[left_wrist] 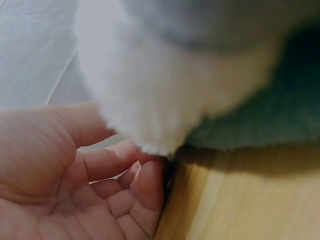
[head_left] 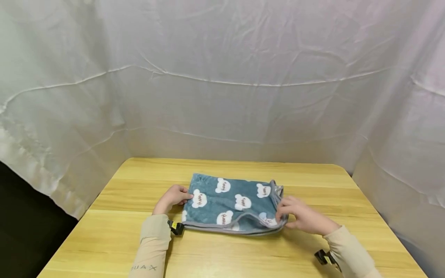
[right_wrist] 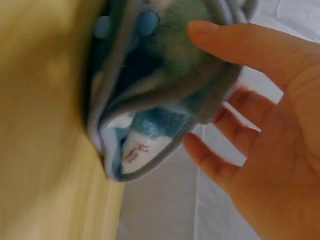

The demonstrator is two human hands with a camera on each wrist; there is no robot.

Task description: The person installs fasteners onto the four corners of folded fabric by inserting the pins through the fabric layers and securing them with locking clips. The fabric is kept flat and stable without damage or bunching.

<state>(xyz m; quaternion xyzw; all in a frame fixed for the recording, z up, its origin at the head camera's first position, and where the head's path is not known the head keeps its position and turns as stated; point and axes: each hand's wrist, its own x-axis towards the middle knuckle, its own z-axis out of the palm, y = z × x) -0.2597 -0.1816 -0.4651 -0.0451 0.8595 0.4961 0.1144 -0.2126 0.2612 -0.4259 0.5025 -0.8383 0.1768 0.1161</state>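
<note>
A blue-green fleece blanket (head_left: 227, 197) with white bear heads and grey edging lies folded in layers on the wooden table. At its left edge, my left hand (head_left: 175, 196) pinches the fabric, thumb on top and fingers curled below. The left wrist view shows those curled fingers (left_wrist: 147, 185) low by the tabletop, with the white fluff (left_wrist: 145, 85) hiding the thumb's tip. My right hand (head_left: 300, 214) grips the near right corner. In the right wrist view the layered grey edges (right_wrist: 165, 97) gape, with the thumb (right_wrist: 225, 40) on one side and the other fingers partly behind the cloth.
The light wooden table (head_left: 222, 255) has rounded far corners. White cloth sheets (head_left: 243, 112) hang behind it and along both sides. A small black camera (head_left: 176, 227) sits at the left wrist, and another camera (head_left: 325, 256) at the right wrist.
</note>
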